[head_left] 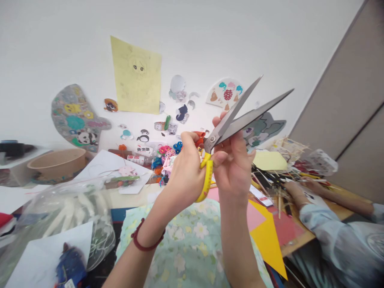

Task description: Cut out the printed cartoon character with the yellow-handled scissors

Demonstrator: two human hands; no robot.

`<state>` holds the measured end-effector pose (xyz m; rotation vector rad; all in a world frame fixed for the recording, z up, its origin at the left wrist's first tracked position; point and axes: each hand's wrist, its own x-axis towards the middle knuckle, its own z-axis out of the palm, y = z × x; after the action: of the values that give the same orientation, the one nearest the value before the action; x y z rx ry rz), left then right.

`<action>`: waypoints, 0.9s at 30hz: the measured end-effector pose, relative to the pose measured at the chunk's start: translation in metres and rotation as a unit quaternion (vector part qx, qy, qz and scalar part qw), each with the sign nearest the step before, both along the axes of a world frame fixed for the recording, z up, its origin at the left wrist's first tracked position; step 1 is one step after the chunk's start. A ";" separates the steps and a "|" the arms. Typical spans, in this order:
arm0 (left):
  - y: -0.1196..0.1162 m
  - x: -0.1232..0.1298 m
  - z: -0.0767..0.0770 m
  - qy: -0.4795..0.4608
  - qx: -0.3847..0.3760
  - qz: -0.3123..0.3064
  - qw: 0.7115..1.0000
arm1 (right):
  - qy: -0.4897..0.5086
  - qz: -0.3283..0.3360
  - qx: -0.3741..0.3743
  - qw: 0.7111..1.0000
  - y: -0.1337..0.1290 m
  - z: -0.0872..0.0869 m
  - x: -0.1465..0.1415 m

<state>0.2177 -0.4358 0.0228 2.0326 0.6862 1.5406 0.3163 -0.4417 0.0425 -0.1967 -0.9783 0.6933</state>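
Observation:
A large pair of scissors (212, 139) is held up in mid-air, its two metal blades spread apart and pointing up to the right. One handle is yellow, the other orange-red. My left hand (187, 172) is wrapped round the handles, with a dark red band on the wrist. Beside it, my right hand (235, 164) is at the blades near the pivot, fingers behind them and thumb near the yellow handle. Below the hands lies a pale green flowered cloth (180, 248).
Another person's hands (300, 194) are at the right over sticks and tools. Yellow paper (270, 236) lies right of the cloth. At left are a clear plastic bag (69, 212) and a brown bowl (57, 164). Drawings hang on the wall behind.

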 end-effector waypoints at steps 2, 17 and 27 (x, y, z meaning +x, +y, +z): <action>-0.001 -0.001 0.002 0.008 -0.002 0.011 1.000 | -0.009 -0.009 0.012 1.000 0.001 -0.001 0.002; -0.004 -0.011 0.012 0.072 -0.008 0.062 0.995 | -0.028 -0.099 0.068 0.992 0.002 0.003 0.018; -0.004 -0.025 0.008 0.102 0.056 0.077 0.990 | -0.059 -0.140 0.125 0.980 0.000 0.001 0.038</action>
<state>0.1931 -0.4396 0.0305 2.2914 0.8700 1.4967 0.3540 -0.4418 0.0436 -0.1516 -1.1154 0.2999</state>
